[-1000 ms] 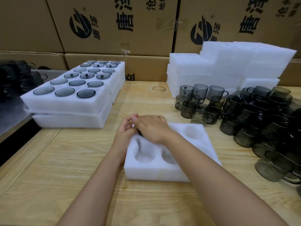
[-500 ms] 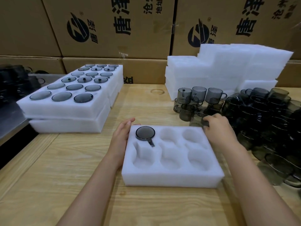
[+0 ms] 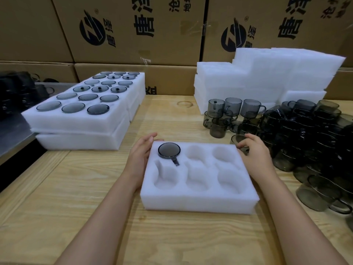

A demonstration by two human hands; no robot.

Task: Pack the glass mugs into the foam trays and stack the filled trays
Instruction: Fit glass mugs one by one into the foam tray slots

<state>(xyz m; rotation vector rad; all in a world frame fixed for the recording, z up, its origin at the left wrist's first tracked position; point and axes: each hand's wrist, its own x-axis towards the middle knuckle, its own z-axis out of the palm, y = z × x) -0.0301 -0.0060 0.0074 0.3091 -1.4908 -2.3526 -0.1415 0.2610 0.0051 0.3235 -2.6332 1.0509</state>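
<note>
Tray (image 3: 198, 203): six pockets, one mug (image 3: 169, 150); right hand (image 3: 256, 153) perhaps grips second mug (image 3: 236, 139)

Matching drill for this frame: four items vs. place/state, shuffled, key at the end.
Items
1. left hand
2. right hand
3. packed mug
4. filled trays

Place/state
A. back-left pocket of the foam tray
B. stacked, far left
C. rests flat against that tray's left side
D. grips a loose mug right of that tray

Pairs: 1-C, 2-D, 3-A, 4-B
</note>
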